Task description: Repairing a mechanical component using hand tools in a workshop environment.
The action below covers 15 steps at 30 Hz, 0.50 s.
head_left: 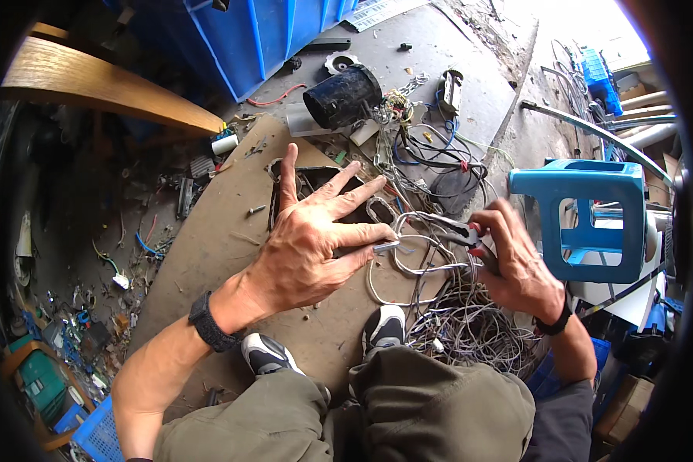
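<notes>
In the middle, my left hand (304,235) pinches a small flat silvery piece (386,246) between thumb and index finger, its other fingers spread out. Loops of grey cable (413,269) run right beside that piece; whether they join it I cannot tell. My right hand (513,260) is closed around pliers with red on the handles (460,232), their jaws pointing left toward the cable loops. Partly covered by my left hand is a dark open-topped housing (306,182). Below my right hand lies a tangled heap of grey cable (477,331).
A brown board (200,269) lies under my hands. At the right stands a blue plastic stool (577,182). A black cylinder (343,98), chain and wires (439,154) lie beyond the hands. A large blue crate (223,46) and wooden beam (108,81) are at the upper left.
</notes>
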### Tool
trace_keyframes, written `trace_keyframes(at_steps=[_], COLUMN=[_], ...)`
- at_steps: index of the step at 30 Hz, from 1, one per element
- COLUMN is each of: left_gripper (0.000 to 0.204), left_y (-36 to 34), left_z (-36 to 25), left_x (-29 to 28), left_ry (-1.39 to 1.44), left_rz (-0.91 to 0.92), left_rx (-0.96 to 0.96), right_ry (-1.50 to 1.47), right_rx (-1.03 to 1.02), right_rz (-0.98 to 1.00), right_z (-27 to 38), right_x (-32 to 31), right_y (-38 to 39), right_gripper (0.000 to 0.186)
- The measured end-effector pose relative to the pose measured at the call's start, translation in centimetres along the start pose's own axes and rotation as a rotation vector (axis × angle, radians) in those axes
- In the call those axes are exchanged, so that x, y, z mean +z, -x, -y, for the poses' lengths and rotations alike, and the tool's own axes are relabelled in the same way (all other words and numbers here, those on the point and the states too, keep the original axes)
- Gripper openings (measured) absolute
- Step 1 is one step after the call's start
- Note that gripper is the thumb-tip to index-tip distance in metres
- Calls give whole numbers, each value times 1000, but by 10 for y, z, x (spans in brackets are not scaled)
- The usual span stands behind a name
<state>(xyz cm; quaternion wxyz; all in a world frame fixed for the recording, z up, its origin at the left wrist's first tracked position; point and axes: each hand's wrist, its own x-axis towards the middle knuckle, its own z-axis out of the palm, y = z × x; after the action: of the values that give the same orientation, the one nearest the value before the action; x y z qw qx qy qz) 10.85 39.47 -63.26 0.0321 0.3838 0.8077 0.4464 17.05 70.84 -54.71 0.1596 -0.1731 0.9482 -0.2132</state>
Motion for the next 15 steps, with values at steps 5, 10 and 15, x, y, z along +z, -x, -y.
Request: trace_keyframes(at_steps=[5, 10, 15], left_gripper=[23, 24, 25], left_y=[5, 4, 4], left_z=[5, 5, 6], left_x=[1, 3, 4], left_ry=[-11, -16, -29], left_rz=[-9, -28, -25], left_rx=[-5, 13, 24], right_ry=[214, 247, 271], right_rx=[-191, -245, -272], right_rz=[-141, -83, -84], right_z=[31, 39, 46], right_x=[-21, -24, -23], right_y=[-32, -38, -45], right_gripper=[45, 41, 39])
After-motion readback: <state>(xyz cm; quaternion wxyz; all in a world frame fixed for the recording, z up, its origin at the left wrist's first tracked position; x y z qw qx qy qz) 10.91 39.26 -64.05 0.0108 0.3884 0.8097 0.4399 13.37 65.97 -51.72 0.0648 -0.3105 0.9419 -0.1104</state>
